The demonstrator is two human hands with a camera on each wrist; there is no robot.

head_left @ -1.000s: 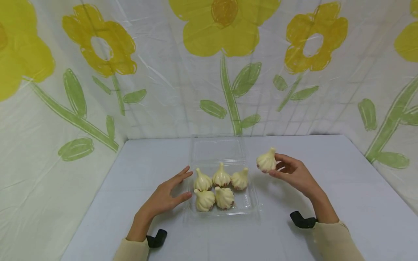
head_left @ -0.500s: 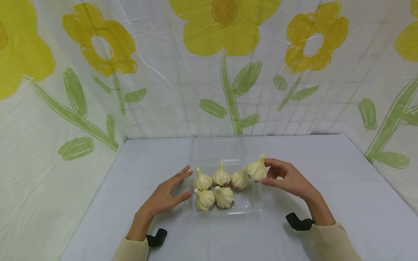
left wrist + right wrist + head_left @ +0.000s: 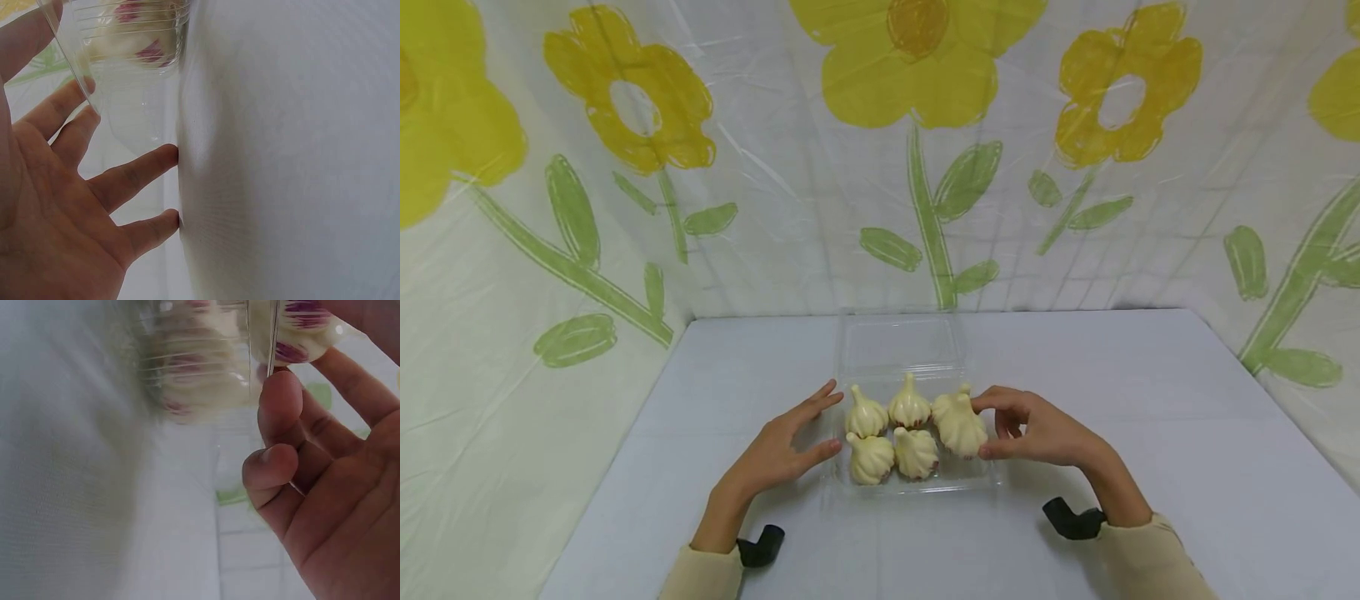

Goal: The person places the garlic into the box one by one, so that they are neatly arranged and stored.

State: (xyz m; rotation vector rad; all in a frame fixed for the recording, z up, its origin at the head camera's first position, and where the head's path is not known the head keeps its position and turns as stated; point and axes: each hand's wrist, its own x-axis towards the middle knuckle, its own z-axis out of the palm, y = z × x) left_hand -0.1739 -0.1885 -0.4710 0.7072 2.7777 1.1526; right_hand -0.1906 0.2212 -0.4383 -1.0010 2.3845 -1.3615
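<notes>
In the head view a clear plastic clamshell box [image 3: 958, 478] stands mid-table with its lid [image 3: 898, 343] folded back. Several whitish garlic bulbs sit in it in two rows, among them a front-left bulb [image 3: 871, 460] and a back-middle bulb [image 3: 909, 403]. My right hand [image 3: 1041, 429] pinches another garlic bulb [image 3: 961, 429] between thumb and fingers, over the box's right side. It partly hides the back-right bulb. Purple patches mark this held bulb's underside in the right wrist view. My left hand [image 3: 782, 454], fingers spread and fairly straight, is at the box's left rim [image 3: 81, 69].
A white cloth [image 3: 880, 550] covers the table. Behind and at the sides hangs a pale curtain [image 3: 775, 208] with yellow flowers. Black curved wrist mounts [image 3: 762, 547] sit below both hands, next to beige sleeves [image 3: 703, 575].
My right hand has carried the garlic bulb leftward and down, from beside the box to over its right side. My left hand stays where it was.
</notes>
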